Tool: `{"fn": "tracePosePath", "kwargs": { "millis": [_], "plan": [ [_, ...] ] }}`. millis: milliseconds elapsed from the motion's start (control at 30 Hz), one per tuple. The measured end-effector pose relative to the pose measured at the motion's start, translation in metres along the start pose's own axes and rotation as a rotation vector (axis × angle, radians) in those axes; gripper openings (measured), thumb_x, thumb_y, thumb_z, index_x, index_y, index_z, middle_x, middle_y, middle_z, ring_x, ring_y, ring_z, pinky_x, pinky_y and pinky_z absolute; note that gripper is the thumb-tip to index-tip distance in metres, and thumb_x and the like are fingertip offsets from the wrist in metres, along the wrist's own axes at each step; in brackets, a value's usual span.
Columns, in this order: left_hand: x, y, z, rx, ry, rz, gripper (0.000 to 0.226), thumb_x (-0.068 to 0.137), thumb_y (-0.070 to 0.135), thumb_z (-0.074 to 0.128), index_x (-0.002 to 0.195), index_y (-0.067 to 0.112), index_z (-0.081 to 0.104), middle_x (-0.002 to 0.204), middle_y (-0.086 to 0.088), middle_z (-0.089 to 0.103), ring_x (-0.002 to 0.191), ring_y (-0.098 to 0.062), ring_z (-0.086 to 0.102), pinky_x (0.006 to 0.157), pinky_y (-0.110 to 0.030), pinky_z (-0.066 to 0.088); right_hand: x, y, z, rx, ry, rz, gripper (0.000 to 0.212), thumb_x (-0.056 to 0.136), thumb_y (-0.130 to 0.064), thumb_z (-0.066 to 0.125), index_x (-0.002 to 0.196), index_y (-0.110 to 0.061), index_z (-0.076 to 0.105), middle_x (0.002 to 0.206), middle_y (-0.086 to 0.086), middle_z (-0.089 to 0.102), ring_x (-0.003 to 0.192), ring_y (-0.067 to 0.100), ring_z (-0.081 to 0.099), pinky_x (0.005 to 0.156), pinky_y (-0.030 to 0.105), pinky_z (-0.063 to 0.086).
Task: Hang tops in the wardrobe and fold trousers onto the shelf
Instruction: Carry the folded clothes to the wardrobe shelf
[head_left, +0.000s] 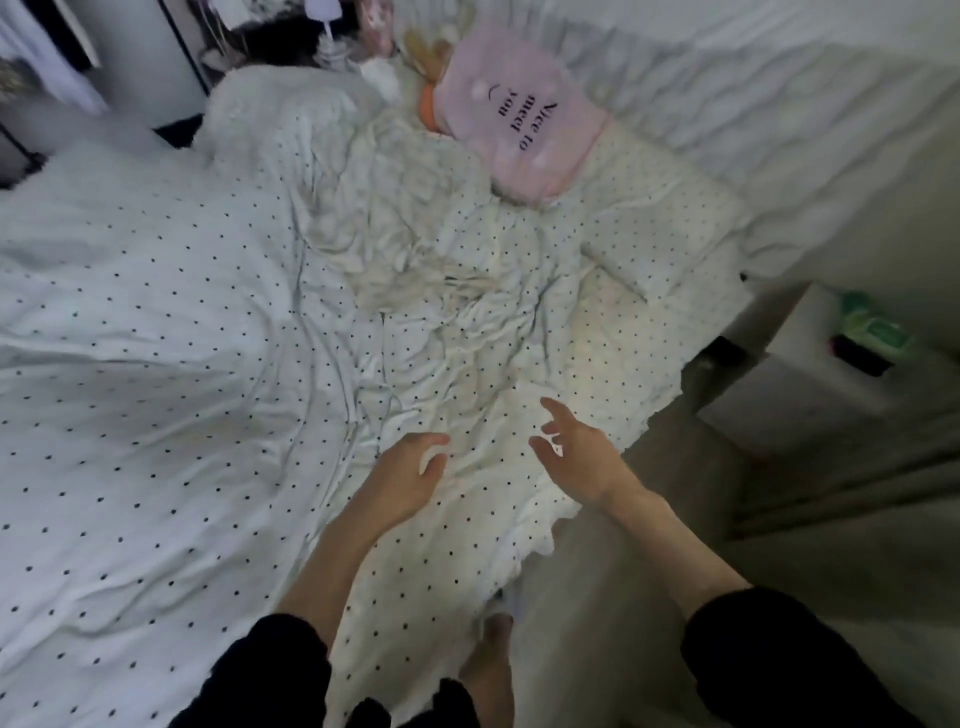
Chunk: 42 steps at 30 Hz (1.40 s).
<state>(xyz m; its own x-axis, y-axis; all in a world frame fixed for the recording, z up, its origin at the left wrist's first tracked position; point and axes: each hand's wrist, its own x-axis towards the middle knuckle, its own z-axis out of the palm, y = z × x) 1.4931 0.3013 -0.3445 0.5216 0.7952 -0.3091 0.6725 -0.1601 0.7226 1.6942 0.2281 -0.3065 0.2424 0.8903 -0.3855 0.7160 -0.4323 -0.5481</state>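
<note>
Rumpled dotted cotton duvet (208, 338); left hand (410, 475), right hand (576, 457) above, fingers loose

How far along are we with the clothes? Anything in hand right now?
Nothing shows as done: no wardrobe, shelf or hung top is in view. Nothing is in hand: the left hand and right hand are empty, reaching out over the dotted duvet. A crumpled cream garment lies farther up the bed, so it is probably still to sort.

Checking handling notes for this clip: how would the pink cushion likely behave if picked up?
The pink cushion looks puffy and soft-edged, so it is probably light and squashy. It lies slumped on the duvet, so it likely sags rather than stays stiff. Neither left hand nor right hand touches it.
</note>
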Motion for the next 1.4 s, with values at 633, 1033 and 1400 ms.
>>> {"fn": "tracePosePath", "kwargs": {
  "millis": [633, 1033, 1400],
  "plan": [
    [0.362, 0.007, -0.007, 0.009, 0.190, -0.332, 0.044, 0.097, 0.014, 0.043, 0.141, 0.016, 0.038, 0.146, -0.005, 0.039, 0.136, -0.021, 0.033, 0.111, -0.033, 0.026, 0.439, 0.024, -0.086, -0.407, -0.251, -0.331, 0.057, 0.099, -0.028, 0.040, 0.149, -0.015, 0.016, 0.133, 0.011, 0.051, 0.118, 0.027, 0.052, 0.093, 0.040, 0.046],
    [0.526, -0.097, -0.010, 0.350, 0.430, -0.448, 0.047, 0.095, 0.011, 0.044, 0.141, 0.017, 0.037, 0.150, -0.003, 0.033, 0.135, -0.022, 0.034, 0.107, -0.037, 0.033, 0.679, 0.011, -0.002, -0.590, 0.160, -0.649, 0.062, 0.090, -0.013, 0.056, 0.146, -0.017, 0.030, 0.150, 0.010, 0.033, 0.138, 0.028, 0.030, 0.107, 0.051, 0.028],
    [0.619, -0.091, -0.025, 0.493, 0.561, -0.455, 0.051, 0.094, 0.031, 0.051, 0.140, 0.018, 0.034, 0.131, 0.000, 0.051, 0.130, -0.021, 0.036, 0.109, -0.043, 0.015, 0.757, 0.002, -0.016, -0.802, 0.601, -0.838, 0.021, 0.073, -0.001, 0.054, 0.079, -0.016, 0.067, 0.093, 0.005, 0.062, 0.091, 0.028, 0.059, 0.085, 0.047, 0.044]
  ]
}}
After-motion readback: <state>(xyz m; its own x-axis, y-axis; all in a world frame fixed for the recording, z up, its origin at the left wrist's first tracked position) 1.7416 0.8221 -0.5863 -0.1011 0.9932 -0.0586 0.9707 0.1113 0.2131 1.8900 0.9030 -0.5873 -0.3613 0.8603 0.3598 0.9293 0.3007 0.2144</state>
